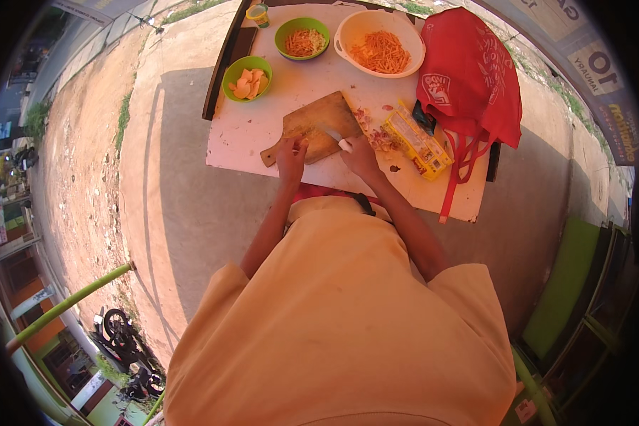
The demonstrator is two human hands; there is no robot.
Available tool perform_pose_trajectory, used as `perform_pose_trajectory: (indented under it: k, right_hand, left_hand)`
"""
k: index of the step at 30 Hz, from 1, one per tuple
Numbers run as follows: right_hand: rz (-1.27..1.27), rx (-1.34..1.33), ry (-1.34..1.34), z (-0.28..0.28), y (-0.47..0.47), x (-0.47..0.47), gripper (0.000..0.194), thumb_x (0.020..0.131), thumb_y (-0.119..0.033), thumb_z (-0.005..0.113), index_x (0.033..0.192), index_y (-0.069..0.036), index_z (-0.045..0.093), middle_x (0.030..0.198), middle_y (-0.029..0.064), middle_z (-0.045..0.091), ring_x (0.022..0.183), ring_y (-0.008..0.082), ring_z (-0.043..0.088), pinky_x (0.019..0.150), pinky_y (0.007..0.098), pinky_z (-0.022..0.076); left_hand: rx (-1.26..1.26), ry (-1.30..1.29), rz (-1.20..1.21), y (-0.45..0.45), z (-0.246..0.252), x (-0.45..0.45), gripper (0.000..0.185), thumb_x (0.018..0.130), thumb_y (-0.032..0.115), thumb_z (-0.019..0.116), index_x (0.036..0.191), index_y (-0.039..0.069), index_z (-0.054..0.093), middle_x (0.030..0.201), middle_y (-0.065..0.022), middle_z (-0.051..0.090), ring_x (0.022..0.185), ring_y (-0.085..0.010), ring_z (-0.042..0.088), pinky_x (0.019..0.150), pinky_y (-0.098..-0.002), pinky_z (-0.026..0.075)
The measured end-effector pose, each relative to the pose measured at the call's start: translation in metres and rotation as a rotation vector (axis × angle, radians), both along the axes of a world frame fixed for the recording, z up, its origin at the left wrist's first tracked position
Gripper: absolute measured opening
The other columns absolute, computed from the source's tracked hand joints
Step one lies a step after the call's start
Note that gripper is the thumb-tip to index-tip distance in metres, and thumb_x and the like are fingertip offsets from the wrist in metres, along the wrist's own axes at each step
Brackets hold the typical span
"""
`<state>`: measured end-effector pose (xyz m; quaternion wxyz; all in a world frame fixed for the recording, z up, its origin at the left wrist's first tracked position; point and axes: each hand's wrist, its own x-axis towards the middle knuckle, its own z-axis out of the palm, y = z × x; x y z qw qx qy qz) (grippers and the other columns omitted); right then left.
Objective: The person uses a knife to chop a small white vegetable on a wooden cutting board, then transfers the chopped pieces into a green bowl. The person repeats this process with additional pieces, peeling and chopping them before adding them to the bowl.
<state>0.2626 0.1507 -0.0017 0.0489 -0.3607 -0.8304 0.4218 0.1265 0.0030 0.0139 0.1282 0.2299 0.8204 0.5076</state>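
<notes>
A wooden cutting board with a short handle lies tilted near the table's front edge. My right hand holds a knife by its pale handle, the blade lying over the board. My left hand rests at the board's lower left, fingers bent; whether something small is between them cannot be made out. Small bits lie on the board near the blade. To the board's right are scattered reddish peelings, which look like onion skins, and a yellow printed plastic packet.
On the white table stand a white colander of orange strips, a green bowl of strips and pale chopped pieces, a green bowl of orange slices and a plastic cup. A red cloth bag fills the right side, its straps hanging over the front.
</notes>
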Motion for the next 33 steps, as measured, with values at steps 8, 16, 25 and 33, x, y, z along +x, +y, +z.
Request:
perform_pose_trajectory:
  k: [8,16,25,33]
  right_hand:
    - [0.221,0.45,0.123,0.013,-0.013,-0.069,0.035,0.081,-0.014,0.067,0.114,-0.004,0.067,0.104,0.0168,0.058,0.097,0.0311,0.061,0.079,0.0436,0.0507]
    - [-0.021,-0.601,0.697,0.145,-0.042,-0.104,0.028,0.09,-0.019,0.071,0.105,0.006,0.069,0.088,0.0069,0.072,0.077,0.009,0.066,0.069,0.0216,0.0527]
    - [-0.343,-0.542,0.617,0.182,-0.059,-0.092,0.02,0.091,-0.011,0.066,0.102,0.006,0.07,0.087,0.0084,0.072,0.079,0.0107,0.068,0.072,0.0223,0.0542]
    - [-0.463,-0.551,0.68,0.194,-0.071,-0.083,0.018,0.091,-0.01,0.065,0.097,0.007,0.068,0.086,0.0089,0.072,0.078,0.0103,0.067,0.074,0.0218,0.0531]
  left_hand:
    - [0.245,0.089,0.063,-0.019,0.112,-0.027,0.017,0.084,0.007,0.073,0.101,0.004,0.073,0.09,-0.0059,0.062,0.075,-0.0137,0.061,0.065,-0.0271,0.05]
    - [0.177,0.129,-0.119,-0.024,0.169,-0.056,0.017,0.083,0.005,0.073,0.1,0.004,0.073,0.09,-0.0054,0.065,0.07,-0.0124,0.06,0.065,-0.0259,0.049]
    - [0.158,0.012,-0.422,-0.008,0.168,-0.076,0.023,0.084,0.005,0.072,0.107,0.002,0.073,0.094,-0.0092,0.07,0.081,-0.0145,0.065,0.074,-0.0267,0.051]
    - [0.251,-0.413,-0.776,0.004,0.162,-0.105,0.021,0.088,0.006,0.071,0.107,0.0,0.07,0.097,-0.0064,0.067,0.09,-0.0133,0.064,0.081,-0.0265,0.051]
